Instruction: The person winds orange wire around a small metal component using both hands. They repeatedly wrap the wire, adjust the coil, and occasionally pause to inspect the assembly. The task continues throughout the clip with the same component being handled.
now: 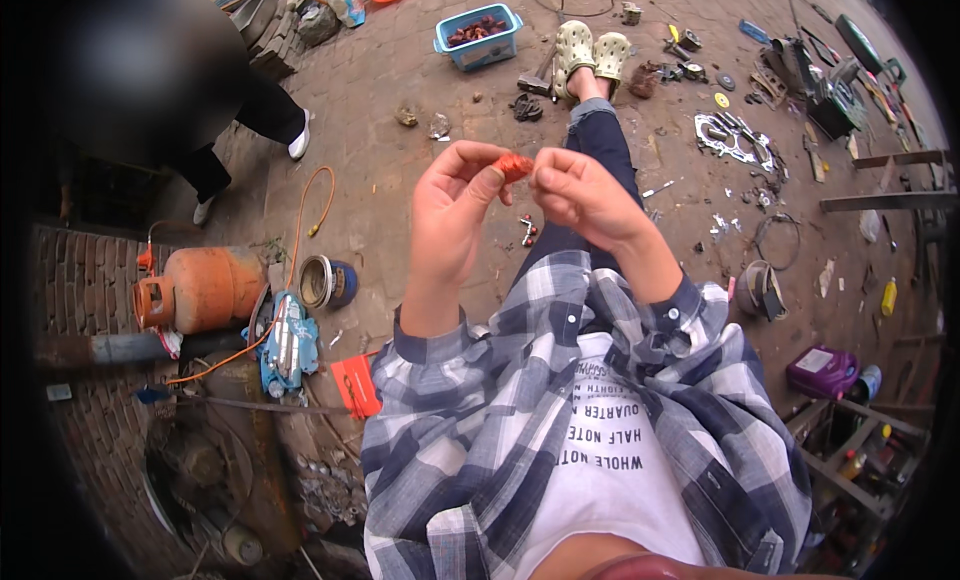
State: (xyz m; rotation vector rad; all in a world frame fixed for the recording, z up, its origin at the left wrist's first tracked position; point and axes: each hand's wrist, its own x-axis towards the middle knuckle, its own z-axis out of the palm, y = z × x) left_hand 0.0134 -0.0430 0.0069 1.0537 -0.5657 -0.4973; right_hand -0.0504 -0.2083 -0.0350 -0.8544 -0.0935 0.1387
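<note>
Between my two hands, above my outstretched legs, is a small red, wrinkled piece; its exact kind is too small to make out. My left hand pinches it between thumb and forefinger, with the other fingers curled. From the other side, my right hand is closed, its thumb and forefinger pressed together at the piece's right end. Those fingertips hide part of it. Farther off, a light blue plastic basin holds several dark red pieces.
A hammer lies beside my feet in pale clogs. Metal parts and a gasket litter the ground at right. An orange gas cylinder with an orange hose stands at left. Another person is at upper left.
</note>
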